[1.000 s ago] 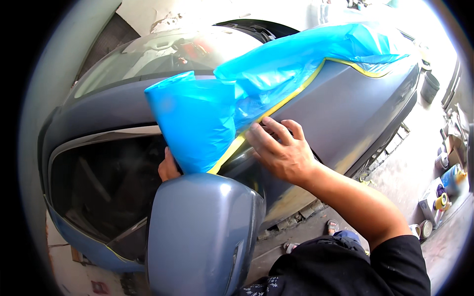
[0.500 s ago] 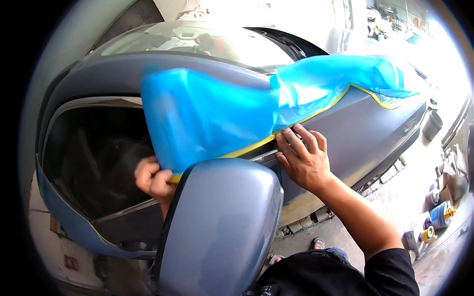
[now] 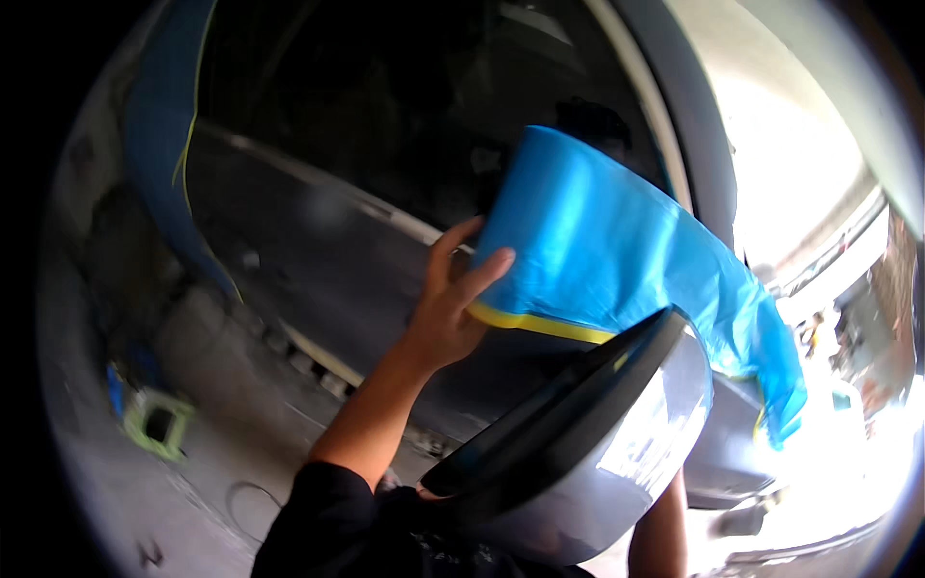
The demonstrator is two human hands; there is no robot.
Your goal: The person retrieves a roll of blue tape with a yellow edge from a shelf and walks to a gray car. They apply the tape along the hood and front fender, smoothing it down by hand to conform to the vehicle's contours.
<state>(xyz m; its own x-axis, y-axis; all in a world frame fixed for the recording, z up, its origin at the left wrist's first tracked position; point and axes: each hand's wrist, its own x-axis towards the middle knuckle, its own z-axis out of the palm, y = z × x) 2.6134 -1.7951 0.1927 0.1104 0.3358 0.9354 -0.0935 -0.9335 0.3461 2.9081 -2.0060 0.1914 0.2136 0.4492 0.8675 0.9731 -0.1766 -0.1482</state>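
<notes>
My left hand (image 3: 449,301) is closed around the lower end of a roll of blue masking film (image 3: 568,226) with yellow tape along its edge. The film stretches from the roll to the right, past the side mirror (image 3: 626,433), and hangs over the front of the grey car. Beside the roll is the dark side window (image 3: 385,116), with the car door (image 3: 299,260) below it. Of my right arm (image 3: 660,530) only the forearm shows, at the lower right; the mirror hides the hand.
More blue covering (image 3: 159,116) with a yellow edge hangs along the car's rear at the left. A small green stool (image 3: 157,424) stands on the floor at the lower left. The side mirror juts out between my arms.
My view has swung left toward the door and window. My left hand has drawn the film roll rearward, past the mirror. My right hand, which pressed the tape edge, has gone behind the mirror.
</notes>
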